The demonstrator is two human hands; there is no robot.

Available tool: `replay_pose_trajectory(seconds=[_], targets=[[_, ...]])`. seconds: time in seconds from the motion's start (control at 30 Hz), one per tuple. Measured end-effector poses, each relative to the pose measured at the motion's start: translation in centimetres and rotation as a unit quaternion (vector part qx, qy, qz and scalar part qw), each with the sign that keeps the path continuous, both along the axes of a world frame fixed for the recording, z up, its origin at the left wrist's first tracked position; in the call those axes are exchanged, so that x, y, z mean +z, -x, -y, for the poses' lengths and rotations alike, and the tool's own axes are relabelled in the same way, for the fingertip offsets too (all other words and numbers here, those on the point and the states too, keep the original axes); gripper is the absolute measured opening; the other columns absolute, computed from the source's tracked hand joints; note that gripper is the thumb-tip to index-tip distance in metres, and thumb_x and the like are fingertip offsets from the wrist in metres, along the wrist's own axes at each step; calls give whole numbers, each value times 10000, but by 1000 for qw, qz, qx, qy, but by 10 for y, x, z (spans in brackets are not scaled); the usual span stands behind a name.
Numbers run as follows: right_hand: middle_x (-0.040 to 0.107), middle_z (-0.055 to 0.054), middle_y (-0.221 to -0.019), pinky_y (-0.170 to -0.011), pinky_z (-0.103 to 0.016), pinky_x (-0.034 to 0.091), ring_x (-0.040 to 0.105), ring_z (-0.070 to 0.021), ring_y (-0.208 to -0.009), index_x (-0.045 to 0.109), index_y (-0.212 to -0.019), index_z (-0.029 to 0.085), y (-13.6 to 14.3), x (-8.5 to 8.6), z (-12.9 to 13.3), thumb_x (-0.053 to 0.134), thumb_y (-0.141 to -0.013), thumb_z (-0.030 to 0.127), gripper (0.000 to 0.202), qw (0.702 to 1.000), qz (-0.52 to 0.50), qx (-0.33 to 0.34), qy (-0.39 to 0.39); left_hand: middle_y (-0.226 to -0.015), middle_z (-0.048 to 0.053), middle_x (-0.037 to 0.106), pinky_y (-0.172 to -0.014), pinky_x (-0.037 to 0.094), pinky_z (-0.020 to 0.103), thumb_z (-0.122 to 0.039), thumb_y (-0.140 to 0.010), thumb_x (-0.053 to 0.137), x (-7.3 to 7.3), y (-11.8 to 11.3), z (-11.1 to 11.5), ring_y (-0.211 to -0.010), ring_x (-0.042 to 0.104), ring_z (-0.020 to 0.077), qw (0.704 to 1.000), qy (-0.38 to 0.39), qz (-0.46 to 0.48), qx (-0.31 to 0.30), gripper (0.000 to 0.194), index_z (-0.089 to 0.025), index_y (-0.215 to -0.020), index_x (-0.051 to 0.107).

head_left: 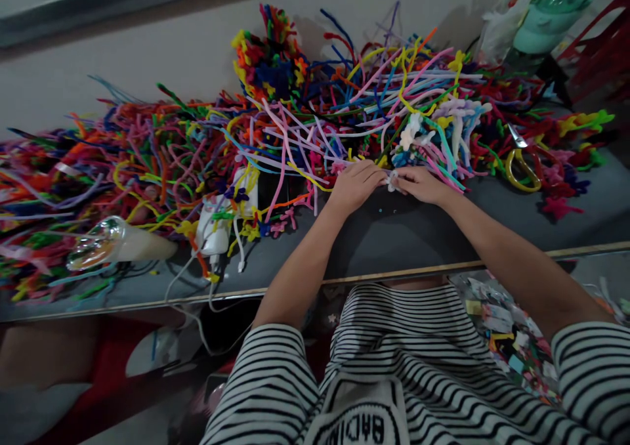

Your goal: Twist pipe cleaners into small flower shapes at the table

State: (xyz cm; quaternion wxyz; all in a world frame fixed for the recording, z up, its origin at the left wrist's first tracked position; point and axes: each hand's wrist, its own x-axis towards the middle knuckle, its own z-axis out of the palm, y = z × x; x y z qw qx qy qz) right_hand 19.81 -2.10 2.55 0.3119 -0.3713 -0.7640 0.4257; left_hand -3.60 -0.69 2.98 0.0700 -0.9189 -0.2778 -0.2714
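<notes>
My left hand [358, 184] and my right hand [419, 184] meet over the dark table [394, 235]. Between their fingertips is a small white pipe-cleaner piece [392, 181], bent into a flower-like shape. Both hands are closed in a pinch on it. Just behind the fingers lies a heap of long pipe cleaners [315, 120] in pink, lilac, yellow and blue. A bunch of white and pale blue pipe-cleaner pieces [462, 123] sits beyond my right hand.
Yellow-handled scissors [524, 171] lie to the right, by a pink pipe-cleaner star [561, 205]. On the left are a tipped cup [142, 243] and a white charger [214, 225] with its cable hanging over the table edge. A teal container [544, 25] stands at back right.
</notes>
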Motion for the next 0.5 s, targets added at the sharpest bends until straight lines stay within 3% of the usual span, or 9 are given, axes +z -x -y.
replay_pose_trajectory(seconds=[0.2,0.33,0.4,0.5], targets=[[496,32,-619,-565,-289,319,440,-125,-546,602,-863,195,5,1,6,529,-960,744,562,999,-39,22,15,-1158,146,750,-1038,517,415,-338,-1105,377,1,-5,2,-1204,662,252,1000,14,-16,23,362,-168,-1163,692],[530,-5,-704,-621,-305,327,467,-151,-635,577,-812,200,9,4,11,534,-1014,529,388,990,23,-28,-135,-1093,162,729,-961,523,413,-382,-1093,380,-6,-13,7,-1100,668,273,994,91,29,52,365,-159,-1077,669],[539,-24,-736,-653,-318,337,479,-167,-678,539,-779,205,10,5,13,533,-1008,425,318,973,62,-65,-214,-978,130,716,-876,523,386,-381,-1086,398,-14,-21,9,-959,675,249,979,160,96,78,340,-172,-1011,655],[537,-38,-746,-675,-330,342,486,-184,-708,494,-766,213,13,4,13,510,-1001,362,278,956,95,-109,-254,-766,53,662,-725,495,327,-422,-1081,436,-25,-32,7,-719,619,181,920,305,226,96,379,-191,-839,612]])
